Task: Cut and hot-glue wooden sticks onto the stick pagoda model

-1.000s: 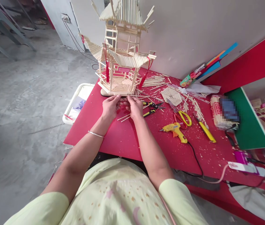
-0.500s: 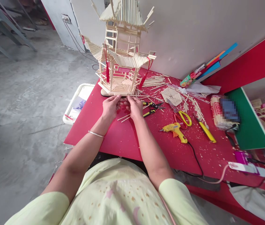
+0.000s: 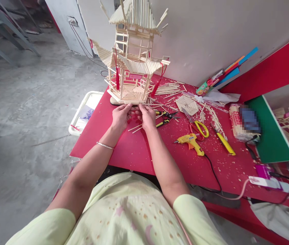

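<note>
Holds left hand (image 3: 119,117) and right hand (image 3: 148,117) near each other, with fingertips drawn together as if pinching something thin; cannot tell what, or whether truly grasped. Faces the stick-built pagoda model (image 3: 136,65) just beyond the fingertips, with its base edge (image 3: 127,101) touching or nearly so. Could jolt that base or snag a red tassel (image 3: 117,81) by lifting abruptly, scatter loose sticks (image 3: 168,89) beyond the right hand by sweeping sideways, or bump the possibly hot yellow glue gun (image 3: 191,139) to its right by retreating carelessly
</note>
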`<action>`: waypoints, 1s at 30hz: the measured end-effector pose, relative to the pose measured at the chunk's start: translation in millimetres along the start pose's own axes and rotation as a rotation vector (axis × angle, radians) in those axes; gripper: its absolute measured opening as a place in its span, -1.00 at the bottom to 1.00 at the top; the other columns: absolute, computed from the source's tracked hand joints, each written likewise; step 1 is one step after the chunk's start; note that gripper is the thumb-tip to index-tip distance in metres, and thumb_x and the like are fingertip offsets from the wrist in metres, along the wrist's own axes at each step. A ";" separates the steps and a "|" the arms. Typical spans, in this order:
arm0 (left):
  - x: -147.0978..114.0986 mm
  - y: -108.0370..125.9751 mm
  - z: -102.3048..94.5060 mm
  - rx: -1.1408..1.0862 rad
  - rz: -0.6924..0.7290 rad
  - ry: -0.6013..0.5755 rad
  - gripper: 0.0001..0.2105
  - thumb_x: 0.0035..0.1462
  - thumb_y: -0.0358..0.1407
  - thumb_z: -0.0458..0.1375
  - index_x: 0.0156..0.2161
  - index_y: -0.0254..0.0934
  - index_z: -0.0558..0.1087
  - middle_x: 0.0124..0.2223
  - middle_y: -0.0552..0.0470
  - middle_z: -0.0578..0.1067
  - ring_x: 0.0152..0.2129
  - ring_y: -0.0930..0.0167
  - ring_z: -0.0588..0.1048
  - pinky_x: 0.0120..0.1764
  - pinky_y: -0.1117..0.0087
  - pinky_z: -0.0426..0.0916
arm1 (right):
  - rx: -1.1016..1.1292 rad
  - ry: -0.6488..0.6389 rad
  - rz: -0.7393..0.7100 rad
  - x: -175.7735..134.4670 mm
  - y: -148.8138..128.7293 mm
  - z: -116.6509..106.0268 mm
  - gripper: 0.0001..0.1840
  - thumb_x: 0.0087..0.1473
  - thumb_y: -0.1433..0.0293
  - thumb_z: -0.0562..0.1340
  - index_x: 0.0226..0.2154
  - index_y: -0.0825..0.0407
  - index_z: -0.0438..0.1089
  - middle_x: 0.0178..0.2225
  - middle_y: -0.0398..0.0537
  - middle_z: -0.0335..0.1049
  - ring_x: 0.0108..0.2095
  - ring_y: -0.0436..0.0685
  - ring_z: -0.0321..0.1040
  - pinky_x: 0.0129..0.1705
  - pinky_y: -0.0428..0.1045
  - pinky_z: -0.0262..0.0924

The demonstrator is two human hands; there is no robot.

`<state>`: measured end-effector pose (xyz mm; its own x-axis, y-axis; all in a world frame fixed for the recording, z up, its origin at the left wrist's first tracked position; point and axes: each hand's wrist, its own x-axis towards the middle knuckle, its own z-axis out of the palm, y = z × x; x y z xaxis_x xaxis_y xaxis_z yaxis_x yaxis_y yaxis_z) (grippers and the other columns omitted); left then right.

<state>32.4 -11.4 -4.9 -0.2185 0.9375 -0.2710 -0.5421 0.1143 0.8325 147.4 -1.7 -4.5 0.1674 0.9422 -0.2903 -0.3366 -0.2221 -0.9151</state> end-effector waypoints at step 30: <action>-1.1 0.6 0.7 0.004 0.001 0.004 -0.66 -0.09 -0.18 0.54 -0.38 -0.37 0.55 -0.43 0.02 0.58 -0.63 0.57 0.43 -0.62 0.56 0.24 | -0.012 -0.008 -0.008 2.6 3.0 -1.1 -0.58 -0.01 0.04 0.48 -0.29 0.02 0.54 -0.36 -0.16 0.63 -0.45 -0.03 0.51 -0.56 -0.21 0.20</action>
<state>32.9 -12.1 -3.7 -0.2222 0.9363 -0.2721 -0.5390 0.1146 0.8345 147.8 -0.1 -8.3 0.1627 0.9460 -0.2804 -0.3240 -0.2172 -0.9208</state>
